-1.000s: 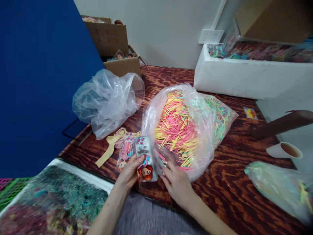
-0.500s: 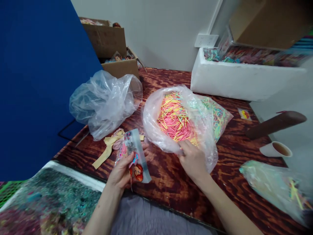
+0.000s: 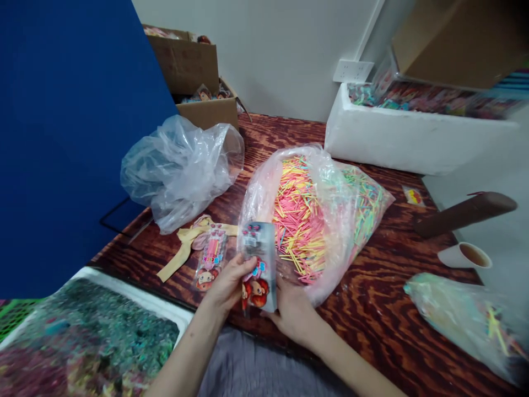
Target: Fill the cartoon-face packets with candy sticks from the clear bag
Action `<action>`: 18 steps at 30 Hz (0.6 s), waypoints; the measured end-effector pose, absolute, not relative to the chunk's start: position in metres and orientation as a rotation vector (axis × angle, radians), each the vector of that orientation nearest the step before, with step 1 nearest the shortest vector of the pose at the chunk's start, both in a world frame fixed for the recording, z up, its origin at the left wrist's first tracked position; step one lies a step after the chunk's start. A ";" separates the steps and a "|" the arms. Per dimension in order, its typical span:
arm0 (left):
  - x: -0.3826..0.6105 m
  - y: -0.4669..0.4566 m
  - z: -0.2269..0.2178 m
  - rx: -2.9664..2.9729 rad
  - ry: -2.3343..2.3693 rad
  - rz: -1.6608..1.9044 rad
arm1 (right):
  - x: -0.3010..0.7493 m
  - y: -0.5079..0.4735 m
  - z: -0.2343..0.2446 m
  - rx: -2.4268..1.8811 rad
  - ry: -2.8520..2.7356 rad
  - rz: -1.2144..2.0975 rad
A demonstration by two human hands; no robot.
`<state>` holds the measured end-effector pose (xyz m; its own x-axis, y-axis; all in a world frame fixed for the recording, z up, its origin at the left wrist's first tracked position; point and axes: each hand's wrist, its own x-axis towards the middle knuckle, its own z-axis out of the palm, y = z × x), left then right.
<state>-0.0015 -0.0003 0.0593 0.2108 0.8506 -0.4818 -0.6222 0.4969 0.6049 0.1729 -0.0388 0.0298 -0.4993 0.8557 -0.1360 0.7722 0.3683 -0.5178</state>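
My left hand (image 3: 229,281) is closed on a clear plastic pouch (image 3: 264,248) printed with a red-haired cartoon figure, thumb on its front. My right hand (image 3: 295,311) is at the pouch's lower right edge; its fingers are mostly hidden behind the pouch, so its grip is unclear. Just beyond is an open plastic bag (image 3: 258,190) full of thin pink, yellow and green sticks (image 3: 300,215). Left of my hands, a similar printed pouch (image 3: 210,253) with pink sticks inside lies on the table, beside a pale yellow cloth strip (image 3: 177,264).
A crumpled clear bag (image 3: 185,171) lies back left, near cardboard boxes (image 3: 209,113). At the right are a paper cup (image 3: 454,255) of brown liquid, a brown tube (image 3: 463,214) and another plastic bag (image 3: 450,303). A white foam box (image 3: 380,132) stands behind; a blue panel (image 3: 74,138) is left.
My right hand has left the bag of sticks and come down to the pouch. My left hand has carried its pouch rightward, uncovering the other pouch on the table.
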 end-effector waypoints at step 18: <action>-0.012 0.003 0.032 0.183 1.027 1.247 | 0.198 0.094 0.040 -1.423 -2.878 0.057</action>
